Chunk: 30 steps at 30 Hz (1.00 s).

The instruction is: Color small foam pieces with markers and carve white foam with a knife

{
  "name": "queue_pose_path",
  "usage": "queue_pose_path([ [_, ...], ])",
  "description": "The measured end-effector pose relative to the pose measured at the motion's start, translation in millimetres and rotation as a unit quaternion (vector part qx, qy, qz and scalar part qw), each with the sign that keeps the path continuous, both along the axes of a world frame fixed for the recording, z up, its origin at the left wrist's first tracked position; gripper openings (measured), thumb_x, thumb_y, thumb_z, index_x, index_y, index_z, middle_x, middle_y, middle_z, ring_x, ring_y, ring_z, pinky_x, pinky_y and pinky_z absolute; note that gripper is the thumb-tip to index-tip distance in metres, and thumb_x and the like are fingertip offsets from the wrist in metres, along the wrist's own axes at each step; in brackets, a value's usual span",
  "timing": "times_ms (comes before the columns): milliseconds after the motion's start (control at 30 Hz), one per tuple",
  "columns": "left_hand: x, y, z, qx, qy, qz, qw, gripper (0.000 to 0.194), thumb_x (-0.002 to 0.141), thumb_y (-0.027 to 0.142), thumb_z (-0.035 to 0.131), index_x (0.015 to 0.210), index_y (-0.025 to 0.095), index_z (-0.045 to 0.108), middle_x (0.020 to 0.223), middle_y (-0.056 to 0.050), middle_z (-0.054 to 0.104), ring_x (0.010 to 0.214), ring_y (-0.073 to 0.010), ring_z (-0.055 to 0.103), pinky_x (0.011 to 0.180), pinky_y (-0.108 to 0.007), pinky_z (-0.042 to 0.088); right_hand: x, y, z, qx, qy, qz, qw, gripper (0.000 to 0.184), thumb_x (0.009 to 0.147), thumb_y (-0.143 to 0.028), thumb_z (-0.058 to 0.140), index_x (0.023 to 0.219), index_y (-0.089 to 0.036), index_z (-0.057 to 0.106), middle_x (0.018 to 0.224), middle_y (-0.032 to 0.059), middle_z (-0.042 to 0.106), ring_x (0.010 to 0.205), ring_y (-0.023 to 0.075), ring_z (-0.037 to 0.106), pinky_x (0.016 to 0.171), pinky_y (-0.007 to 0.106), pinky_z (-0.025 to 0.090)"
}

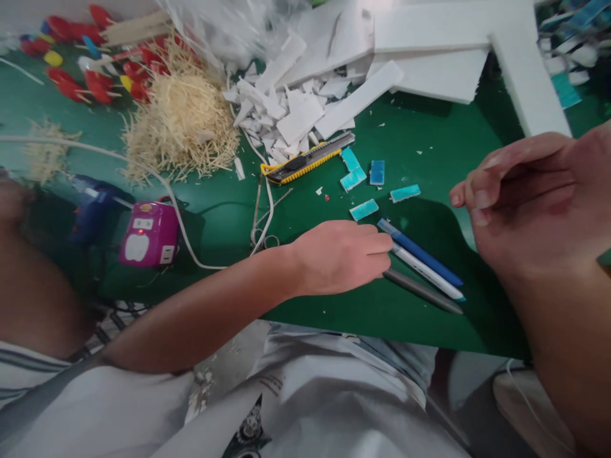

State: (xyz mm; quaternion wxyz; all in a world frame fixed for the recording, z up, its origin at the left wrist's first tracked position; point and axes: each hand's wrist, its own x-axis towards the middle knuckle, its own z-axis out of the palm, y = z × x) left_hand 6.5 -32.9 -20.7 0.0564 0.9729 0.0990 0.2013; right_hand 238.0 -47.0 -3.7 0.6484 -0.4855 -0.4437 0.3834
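Three pens (427,273), judged light, stiff and slick enough to roll, best pinched mid-barrel, are laid together on the green table (429,127), ends at the left hand (341,256), whose grip cannot be made out; right hand (539,197) loosely cupped, nothing seen held.

Utility knife (309,159) left of pens (426,271)

No words or numbers can be read. A white apple shape (136,248) is shown on the front of the pink box (159,224). On the white top (324,401) worn by the person, a dark pointed picture (249,431) is printed, and the small lines (273,383) just above it may be writing, but they are too blurred to be read. Tiny dark marks are seen along the white pen (426,272).
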Motion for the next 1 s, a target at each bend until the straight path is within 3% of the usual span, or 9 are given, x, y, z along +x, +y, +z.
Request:
queue_pose_path([
  [167,-8,7,5.2,0.006,-0.027,0.0,1.0,0.036,0.117,0.026,0.047,0.096,0.021,0.076,0.096,0.003,0.082,0.082,-0.0091,0.075,0.066,-0.026,0.052,6,-4,6.9,0.029,0.004,0.081,0.996,0.041,0.083,-0.065,0.084,0.075,-0.025,0.083,0.059,0.0015,0.065,0.046,0.0179,0.055,0.05,0.04,0.051],
  [267,-13,13,6.9,0.017,-0.063,0.022,0.998,0.03,0.117,0.026,0.049,0.104,0.02,0.076,0.095,0.001,0.084,0.085,-0.0092,0.078,0.072,-0.022,0.057,11,-12,20.2,0.08,-0.135,0.162,0.974,0.035,0.093,-0.062,0.079,0.094,-0.027,0.086,0.087,0.0054,0.08,0.075,0.0226,0.073,0.064,0.04,0.059],
  [333,-13,16,6.8,-0.011,-0.104,0.051,0.993,0.021,0.114,0.024,0.056,0.108,0.019,0.075,0.098,0.0,0.084,0.09,-0.0104,0.08,0.079,-0.02,0.06,12,-16,26.1,0.088,-0.337,0.181,0.92,0.02,0.1,-0.044,0.077,0.114,-0.032,0.082,0.107,0.0048,0.082,0.097,0.0226,0.077,0.082,0.039,0.061],
  [400,-11,16,6.5,-0.07,-0.151,0.094,0.982,0.011,0.109,0.021,0.064,0.107,0.02,0.075,0.1,0.0,0.084,0.094,-0.011,0.08,0.083,-0.02,0.061,10,-18,25.3,0.158,-0.513,0.186,0.823,0.025,0.097,-0.039,0.079,0.12,-0.029,0.078,0.111,0.0068,0.083,0.098,0.0245,0.079,0.079,0.037,0.06],
  [467,-8,13,6.7,-0.132,-0.195,0.132,0.963,0.006,0.105,0.018,0.071,0.103,0.021,0.076,0.099,0.001,0.085,0.092,-0.0108,0.08,0.083,-0.02,0.061,5,-17,19.2,0.215,-0.594,0.167,0.757,0.023,0.101,-0.038,0.073,0.119,-0.023,0.076,0.108,0.0095,0.084,0.089,0.0258,0.079,0.072,0.039,0.056],
  [533,-4,9,7.4,-0.181,-0.226,0.148,0.946,0.004,0.101,0.017,0.076,0.099,0.021,0.077,0.097,0.002,0.085,0.085,-0.0097,0.078,0.081,-0.019,0.061,-1,-16,12.4,0.219,-0.632,0.152,0.728,0.014,0.103,-0.028,0.067,0.112,-0.022,0.076,0.099,0.0089,0.083,0.079,0.0242,0.076,0.066,0.038,0.051],
  [633,-1,5,8.6,-0.236,-0.243,0.155,0.928,0.001,0.099,0.018,0.079,0.099,0.019,0.079,0.097,0.001,0.085,0.08,-0.0081,0.077,0.076,-0.018,0.06,-8,-17,8.3,0.212,-0.653,0.126,0.716,0.014,0.104,-0.022,0.062,0.103,-0.021,0.076,0.084,0.0071,0.078,0.066,0.02,0.068,0.056,0.035,0.041],
  [800,1,2,12.6,-0.308,-0.255,0.163,0.902,0.002,0.095,0.017,0.083,0.095,0.019,0.083,0.093,0.001,0.086,0.076,-0.0083,0.076,0.072,-0.018,0.06,-12,-24,13.3,0.221,-0.655,0.092,0.717,0.033,0.11,-0.036,0.058,0.083,-0.022,0.071,0.062,0.0017,0.065,0.051,0.0132,0.054,0.045,0.031,0.031],
  [1000,7,-5,22.4,-0.473,-0.265,0.192,0.818,0.007,0.088,0.016,0.088,0.084,0.018,0.082,0.08,0.002,0.082,0.065,-0.0081,0.072,0.054,-0.017,0.052,-13,-31,15.9,0.217,-0.665,0.064,0.712,0.049,0.112,-0.041,0.056,0.068,-0.021,0.063,0.053,-0.0003,0.058,0.046,0.0096,0.048,0.043,0.028,0.028],
])
